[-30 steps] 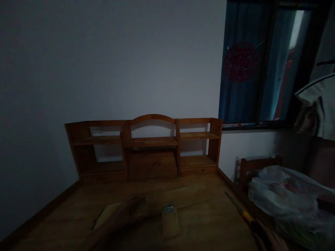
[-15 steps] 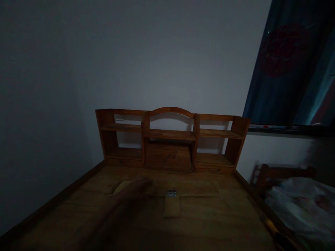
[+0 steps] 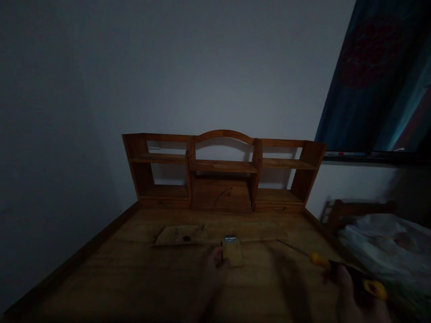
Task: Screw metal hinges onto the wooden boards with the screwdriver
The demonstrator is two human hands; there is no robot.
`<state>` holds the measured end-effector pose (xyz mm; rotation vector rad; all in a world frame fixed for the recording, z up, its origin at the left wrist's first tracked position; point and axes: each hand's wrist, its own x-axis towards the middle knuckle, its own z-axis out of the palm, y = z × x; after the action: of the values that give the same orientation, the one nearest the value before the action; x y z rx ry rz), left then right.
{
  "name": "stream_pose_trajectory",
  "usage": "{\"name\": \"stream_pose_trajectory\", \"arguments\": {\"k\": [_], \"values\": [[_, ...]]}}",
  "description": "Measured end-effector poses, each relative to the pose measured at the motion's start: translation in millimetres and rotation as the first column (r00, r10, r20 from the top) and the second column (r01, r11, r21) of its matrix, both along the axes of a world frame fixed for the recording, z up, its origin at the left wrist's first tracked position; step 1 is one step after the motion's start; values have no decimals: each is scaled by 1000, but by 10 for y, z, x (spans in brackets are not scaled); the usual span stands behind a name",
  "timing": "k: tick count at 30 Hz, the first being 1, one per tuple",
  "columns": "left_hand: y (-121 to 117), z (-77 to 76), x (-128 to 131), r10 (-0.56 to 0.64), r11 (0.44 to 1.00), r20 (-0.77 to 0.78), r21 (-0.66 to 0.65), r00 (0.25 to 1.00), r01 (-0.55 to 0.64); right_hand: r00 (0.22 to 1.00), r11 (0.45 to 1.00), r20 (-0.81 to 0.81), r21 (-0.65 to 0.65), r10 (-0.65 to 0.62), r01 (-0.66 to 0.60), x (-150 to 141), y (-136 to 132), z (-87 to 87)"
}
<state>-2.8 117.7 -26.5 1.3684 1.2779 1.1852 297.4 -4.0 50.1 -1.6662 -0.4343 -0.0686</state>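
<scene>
In the dim head view, my right hand (image 3: 348, 291) grips a screwdriver (image 3: 318, 260) with a yellow and black handle, its thin shaft pointing left over the wooden desktop. My left hand (image 3: 215, 265) is closed in a pinch beside a small wooden block (image 3: 235, 255). A small dark thing shows at its fingertips, too dim to name. A metal hinge (image 3: 230, 239) sits where the small block meets a long flat board (image 3: 262, 231). Left of the hinge lies a pale flat piece (image 3: 168, 234) with a dark small item (image 3: 186, 238) on it.
A wooden shelf unit (image 3: 222, 166) stands at the back of the desktop (image 3: 134, 264), against a pale wall. On the right are a dark curtain (image 3: 367, 89) with a red round pattern and a plastic-covered heap (image 3: 387, 246) beside a wooden frame.
My left hand has moved right, from over the pale piece to beside the hinge, and now pinches. My right hand with the screwdriver has come into clear view. The camera view has shifted slightly.
</scene>
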Motion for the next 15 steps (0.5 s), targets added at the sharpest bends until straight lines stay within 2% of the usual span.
{"name": "stream_pose_trajectory", "arguments": {"k": [2, 4, 6, 8, 11, 15], "values": [[112, 16, -5, -45, 999, 63, 2, 997, 45, 987, 987, -43, 52, 154, -152, -383, 138, 152], [182, -3, -12, -63, 998, 94, 9, 994, 62, 958, 942, 42, 175, 285, -288, -717, 306, 278], [211, -32, -15, -34, 999, 88, 23, 996, 32, 924, 896, 80, 228, 373, -381, -965, 470, 318], [212, -48, -18, 10, 999, 75, 37, 997, -13, 900, 864, 70, 254, 431, -434, -1132, 600, 257], [193, -47, -31, 39, 999, 27, 35, 999, -40, 868, 843, 50, 216, 495, -493, -1277, 713, 63], [171, -52, -56, 18, 999, -52, 28, 998, -17, 867, 849, 42, 186, 497, -495, -1336, 766, -136]]}}
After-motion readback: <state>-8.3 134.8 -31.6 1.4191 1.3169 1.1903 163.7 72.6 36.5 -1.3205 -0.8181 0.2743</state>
